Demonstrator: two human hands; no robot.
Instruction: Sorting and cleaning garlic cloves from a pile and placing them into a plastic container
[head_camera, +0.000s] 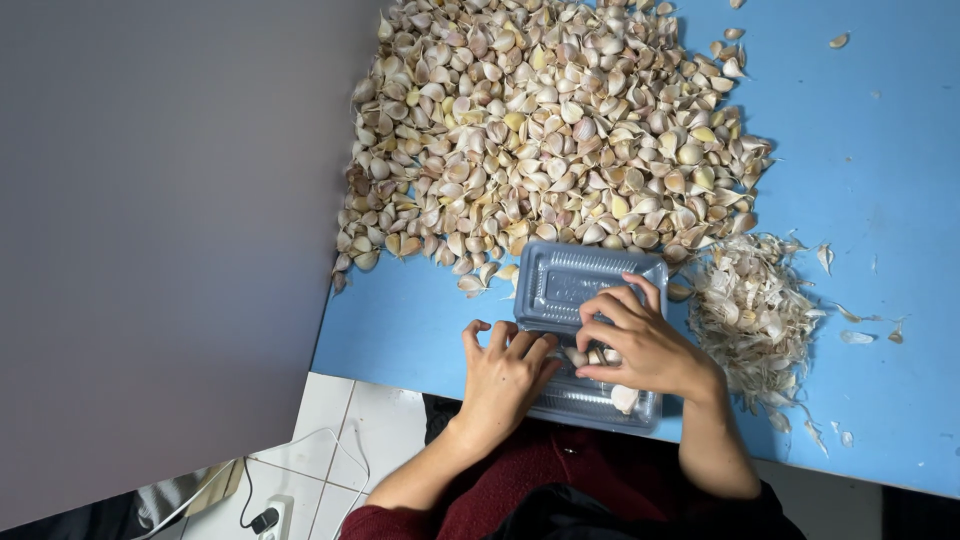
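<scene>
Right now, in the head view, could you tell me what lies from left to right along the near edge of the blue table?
Left hand → clear plastic tray → right hand → pile of papery garlic skins → bare blue table.

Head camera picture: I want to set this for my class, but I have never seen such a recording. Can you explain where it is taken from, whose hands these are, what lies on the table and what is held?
There is one picture, taken by a camera worn on a person's head, looking straight down. No machine is involved: both hands belong to the wearer. On the blue table lies a big heap of unpeeled garlic cloves. To its right is a smaller pile of papery skins. In front of the person sits a clear plastic tray with a few cloves in it. The left hand rests at the tray's left edge. The right hand lies over the tray, its fingers curled around a clove. Whether the left hand also grips it is unclear.
</scene>
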